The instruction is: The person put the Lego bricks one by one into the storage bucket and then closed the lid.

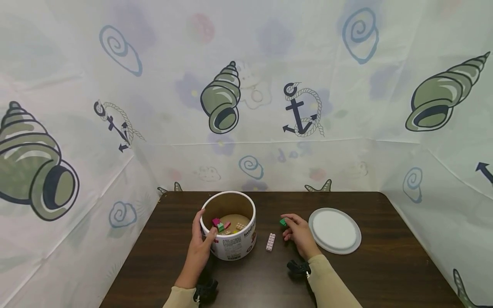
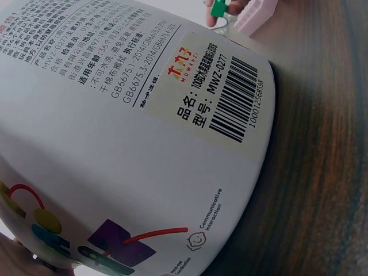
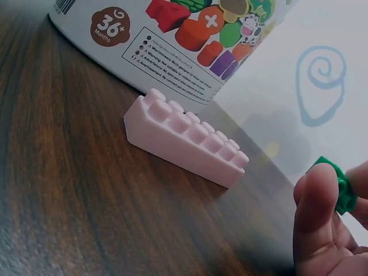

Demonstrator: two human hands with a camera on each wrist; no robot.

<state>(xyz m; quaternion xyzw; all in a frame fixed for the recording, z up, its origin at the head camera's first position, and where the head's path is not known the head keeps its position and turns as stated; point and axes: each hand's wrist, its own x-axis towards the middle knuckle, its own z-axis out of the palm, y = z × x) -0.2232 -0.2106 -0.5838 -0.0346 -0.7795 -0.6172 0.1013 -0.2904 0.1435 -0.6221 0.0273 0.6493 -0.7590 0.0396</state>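
Note:
My left hand (image 1: 201,244) grips the rim of a white printed tub (image 1: 235,248), thumb at the near side and fingers around the left. Inside the tub lie several toy building bricks (image 1: 220,226) in pink, green, tan and yellow. A small green toy brick (image 1: 283,222) is pinched between the thumb and fingers of my right hand (image 1: 300,235), above the table to the right of the tub. Between the tub and that hand a long pale pink brick (image 3: 184,138) lies on the table, studs up in the right wrist view.
A round white lid (image 1: 335,231) lies on the dark wooden table (image 1: 385,265), just right of my right hand. Behind the table hangs a white curtain (image 1: 262,85) printed with shells and anchors, which also runs along both sides.

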